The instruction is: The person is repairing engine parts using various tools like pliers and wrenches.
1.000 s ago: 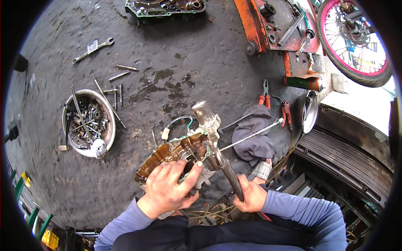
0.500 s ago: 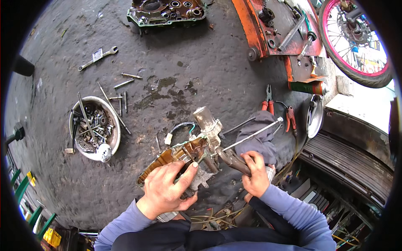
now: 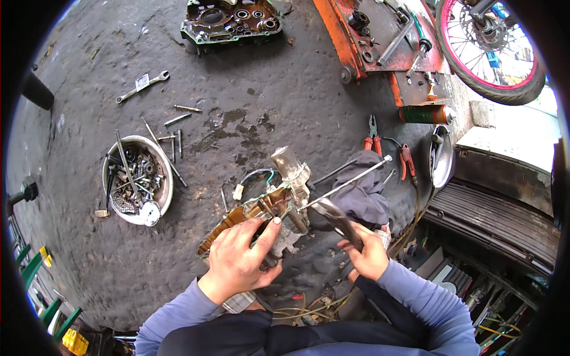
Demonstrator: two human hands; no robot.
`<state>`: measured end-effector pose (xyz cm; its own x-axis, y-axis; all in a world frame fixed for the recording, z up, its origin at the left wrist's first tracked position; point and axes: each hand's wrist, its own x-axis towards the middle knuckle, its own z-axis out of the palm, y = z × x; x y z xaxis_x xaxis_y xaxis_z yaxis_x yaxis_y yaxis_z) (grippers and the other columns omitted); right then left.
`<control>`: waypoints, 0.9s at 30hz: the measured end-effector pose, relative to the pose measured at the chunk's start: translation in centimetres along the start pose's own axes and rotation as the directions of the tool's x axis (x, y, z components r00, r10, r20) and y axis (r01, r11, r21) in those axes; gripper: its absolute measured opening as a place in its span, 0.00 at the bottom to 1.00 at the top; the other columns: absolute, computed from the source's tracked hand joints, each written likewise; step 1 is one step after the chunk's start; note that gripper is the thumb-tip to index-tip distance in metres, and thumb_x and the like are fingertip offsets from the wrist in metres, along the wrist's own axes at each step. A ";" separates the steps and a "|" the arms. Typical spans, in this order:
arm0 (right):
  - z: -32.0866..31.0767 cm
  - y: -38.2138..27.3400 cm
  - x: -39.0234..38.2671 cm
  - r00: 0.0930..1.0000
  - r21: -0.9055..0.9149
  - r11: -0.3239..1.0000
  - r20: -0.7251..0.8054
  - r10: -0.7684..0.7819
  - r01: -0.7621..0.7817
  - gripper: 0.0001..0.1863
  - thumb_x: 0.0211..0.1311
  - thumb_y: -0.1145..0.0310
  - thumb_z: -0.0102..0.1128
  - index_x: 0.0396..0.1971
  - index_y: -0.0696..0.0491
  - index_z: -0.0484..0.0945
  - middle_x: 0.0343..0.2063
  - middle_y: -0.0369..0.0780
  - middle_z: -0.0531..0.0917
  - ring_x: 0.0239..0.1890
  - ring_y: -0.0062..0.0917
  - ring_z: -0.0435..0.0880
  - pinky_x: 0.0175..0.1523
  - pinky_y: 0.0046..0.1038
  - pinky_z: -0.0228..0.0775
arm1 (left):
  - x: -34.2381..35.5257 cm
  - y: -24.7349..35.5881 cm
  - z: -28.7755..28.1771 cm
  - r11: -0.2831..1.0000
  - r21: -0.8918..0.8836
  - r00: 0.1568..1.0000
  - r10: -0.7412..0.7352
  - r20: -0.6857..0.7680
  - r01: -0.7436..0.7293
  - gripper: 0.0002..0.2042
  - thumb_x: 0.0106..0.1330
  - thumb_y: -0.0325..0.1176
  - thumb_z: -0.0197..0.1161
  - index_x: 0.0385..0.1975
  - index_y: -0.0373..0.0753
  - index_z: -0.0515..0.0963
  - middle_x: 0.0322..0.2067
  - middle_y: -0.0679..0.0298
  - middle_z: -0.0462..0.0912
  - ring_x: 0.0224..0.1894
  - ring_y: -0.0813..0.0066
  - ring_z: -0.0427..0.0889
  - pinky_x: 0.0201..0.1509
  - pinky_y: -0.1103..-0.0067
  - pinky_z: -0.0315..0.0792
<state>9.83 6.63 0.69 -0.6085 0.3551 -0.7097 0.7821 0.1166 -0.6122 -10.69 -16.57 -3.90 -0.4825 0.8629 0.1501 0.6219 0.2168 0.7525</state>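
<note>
An engine crankcase half (image 3: 234, 221), oily brown inside, stands tilted on the ground in front of me. A cylindrical metal motor (image 3: 288, 163) juts from its far end, and a short cable with a white connector (image 3: 238, 192) lies beside it. My left hand (image 3: 240, 255) is closed over the near edge of the casing, thumb on top. In the fist of my right hand (image 3: 369, 256) is a dark bar-shaped tool (image 3: 341, 224), its shiny end blurred against the casing's right side. A long thin bolt (image 3: 353, 180) reaches from near the casing across a dark cloth (image 3: 362, 199).
To the left, a white bowl (image 3: 168, 199) holds bolts and a chain; loose bolts (image 3: 180, 143) and a wrench (image 3: 142, 86) lie beyond it. Another crankcase half (image 3: 231, 26) sits at the far side. Pliers (image 3: 373, 133), a spray can (image 3: 424, 114) and an orange stand (image 3: 338, 35) are rightward.
My right hand has shifted slightly right and down, and the tool's angle has steepened. My left hand keeps its hold on the casing. The whole view has shifted a little.
</note>
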 end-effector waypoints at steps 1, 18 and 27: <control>-0.2 1.7 -0.9 1.000 0.044 0.999 0.024 -0.021 0.020 0.35 0.53 0.85 0.46 0.67 0.62 0.65 0.61 0.47 0.75 0.47 0.29 0.86 0.59 0.33 0.74 | -0.2 0.1 -0.1 1.000 0.006 1.000 -0.001 0.000 0.001 0.39 0.38 0.40 0.76 0.58 0.40 0.75 0.46 0.54 0.81 0.42 0.54 0.84 0.43 0.66 0.78; -1.9 -0.9 -3.2 0.446 0.960 0.246 0.280 -0.850 -0.134 0.54 0.40 0.60 0.72 0.68 0.66 0.57 0.69 0.64 0.57 0.76 0.56 0.50 0.77 0.57 0.33 | 12.6 -11.4 0.9 0.889 -0.237 0.885 -0.293 0.361 0.391 0.26 0.70 0.51 0.62 0.55 0.33 0.74 0.36 0.53 0.85 0.39 0.64 0.85 0.44 0.70 0.78; 1.9 -5.7 -2.1 0.807 0.976 0.142 0.214 -0.551 -0.162 0.57 0.32 0.58 0.62 0.74 0.40 0.55 0.53 0.53 0.71 0.62 0.57 0.66 0.69 0.57 0.51 | 16.6 -13.0 9.0 0.987 -0.115 0.761 -0.014 0.649 0.116 0.28 0.69 0.57 0.58 0.43 0.29 0.76 0.36 0.41 0.83 0.42 0.39 0.83 0.49 0.56 0.75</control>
<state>6.41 3.46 5.04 -0.9505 0.0236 -0.3097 0.0784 -0.9466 -0.3128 -21.25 -0.99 -16.97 0.0244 0.9497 -0.3121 0.4863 0.2615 0.8338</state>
